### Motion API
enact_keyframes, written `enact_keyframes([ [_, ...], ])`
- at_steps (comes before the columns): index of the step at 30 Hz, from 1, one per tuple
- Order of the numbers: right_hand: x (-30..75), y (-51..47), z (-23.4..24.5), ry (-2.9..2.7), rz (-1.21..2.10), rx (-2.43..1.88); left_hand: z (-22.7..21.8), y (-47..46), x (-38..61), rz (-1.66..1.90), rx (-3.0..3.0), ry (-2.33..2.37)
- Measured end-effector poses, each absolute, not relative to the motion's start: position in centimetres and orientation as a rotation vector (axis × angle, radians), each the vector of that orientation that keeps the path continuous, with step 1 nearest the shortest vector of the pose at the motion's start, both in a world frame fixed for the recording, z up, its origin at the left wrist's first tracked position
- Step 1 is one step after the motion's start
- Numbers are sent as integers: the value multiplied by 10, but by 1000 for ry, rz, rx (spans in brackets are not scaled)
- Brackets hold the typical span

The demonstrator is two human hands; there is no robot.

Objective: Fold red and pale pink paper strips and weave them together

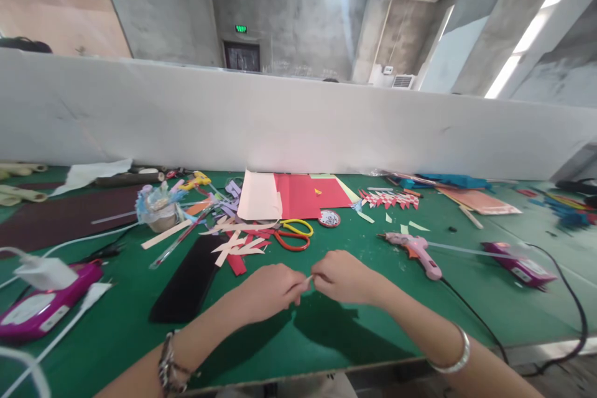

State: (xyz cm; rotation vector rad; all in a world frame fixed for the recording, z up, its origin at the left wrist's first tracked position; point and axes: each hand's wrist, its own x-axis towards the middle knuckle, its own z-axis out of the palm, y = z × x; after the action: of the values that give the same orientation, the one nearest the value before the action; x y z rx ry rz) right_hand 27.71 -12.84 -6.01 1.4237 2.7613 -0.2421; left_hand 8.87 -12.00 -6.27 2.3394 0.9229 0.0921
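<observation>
Close together above the green table, my left hand (273, 288) and my right hand (344, 277) both pinch a small pale paper strip (308, 280). Most of the strip is hidden by my fingers. Just beyond them lie scissors (293, 237) with one yellow and one orange-red handle loop. Cut strips of cream and red paper (240, 245) are scattered to the left of the scissors. Sheets of red paper (305, 198) and cream paper (258, 196) lie farther back. A woven red-and-white paper piece (389, 199) is at the back right.
A pink glue gun (415, 250) rests on the right, its cord running off the front edge. Purple power strips stand at left (51, 298) and right (518, 264). A black phone-like slab (186, 280) lies left of my hands. A white partition (298, 124) closes off the back.
</observation>
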Motion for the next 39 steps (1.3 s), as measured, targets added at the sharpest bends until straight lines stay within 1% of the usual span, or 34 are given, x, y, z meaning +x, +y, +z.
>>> enact_keyframes([
  [7,273,-121,-57,2917,-394,1240,-62,-109,86,34,1921,848],
  [15,264,-125,-59,2967,-402,1423,-72,-107,82,77,1696,758],
  [23,286,-120,-60,2980,-612,1512,-69,-105,68,62,1582,729],
  [31,330,-125,-59,2934,-562,1680,-66,-111,48,82,1543,810],
  [36,344,-130,-43,2815,-371,2029,-70,-111,39,25,1525,846],
  [37,340,-132,-41,2861,-370,2043,-70,-111,40,23,1534,843],
  [39,327,-135,-40,3050,-391,1894,-69,-112,44,22,1558,825],
])
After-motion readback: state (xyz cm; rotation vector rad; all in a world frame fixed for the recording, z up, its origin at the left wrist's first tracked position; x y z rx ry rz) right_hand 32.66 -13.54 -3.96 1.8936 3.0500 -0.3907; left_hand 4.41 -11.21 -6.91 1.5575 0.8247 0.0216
